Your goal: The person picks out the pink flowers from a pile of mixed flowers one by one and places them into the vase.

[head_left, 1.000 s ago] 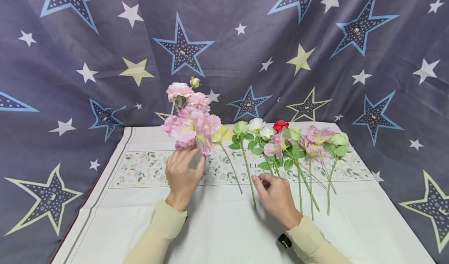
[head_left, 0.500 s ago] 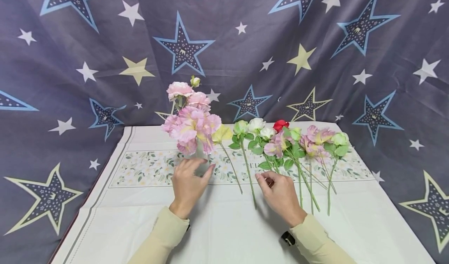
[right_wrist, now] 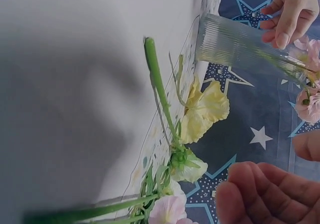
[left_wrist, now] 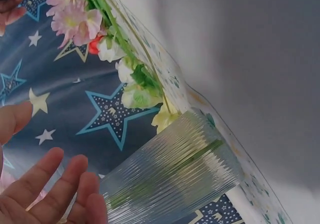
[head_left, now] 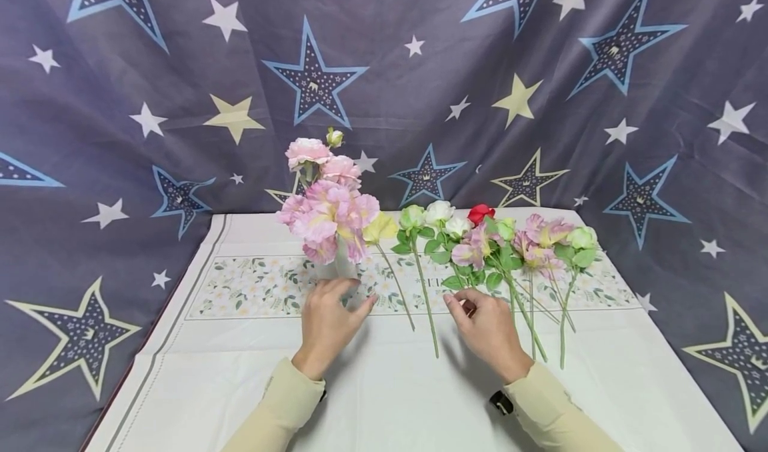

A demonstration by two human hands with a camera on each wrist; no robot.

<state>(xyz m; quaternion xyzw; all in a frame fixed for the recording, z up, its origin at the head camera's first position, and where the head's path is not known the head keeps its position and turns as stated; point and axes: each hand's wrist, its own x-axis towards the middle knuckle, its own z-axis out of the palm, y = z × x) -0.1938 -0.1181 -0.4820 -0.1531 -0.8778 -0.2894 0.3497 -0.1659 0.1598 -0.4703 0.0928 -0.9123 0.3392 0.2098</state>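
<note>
A clear ribbed vase [left_wrist: 172,171] stands upright on the table, with a green stem visible inside. Pink and lilac artificial flowers [head_left: 333,209] rise above its mouth. My left hand [head_left: 330,325] is just in front of the vase, its fingers loosely spread and holding nothing; the left wrist view shows a gap between them and the glass. Over the table to the right, my right hand [head_left: 491,335] hovers with loosely curled fingers and nothing in its grasp. Nearest to it are a green rose [head_left: 413,219] with a long stem and a lilac flower [head_left: 474,247].
A yellow flower [head_left: 380,229] lies right of the vase. Farther right lie white roses [head_left: 439,212], a red rose [head_left: 480,214], another lilac flower [head_left: 543,235] and a pale green rose [head_left: 581,239]. Their stems point toward me. A star-patterned curtain [head_left: 384,92] hangs behind the white-covered table [head_left: 396,399].
My left hand has come away from the flowers at the vase's mouth, moving down and slightly right. My right hand has shifted a little right. The flowers in the vase stay in place.
</note>
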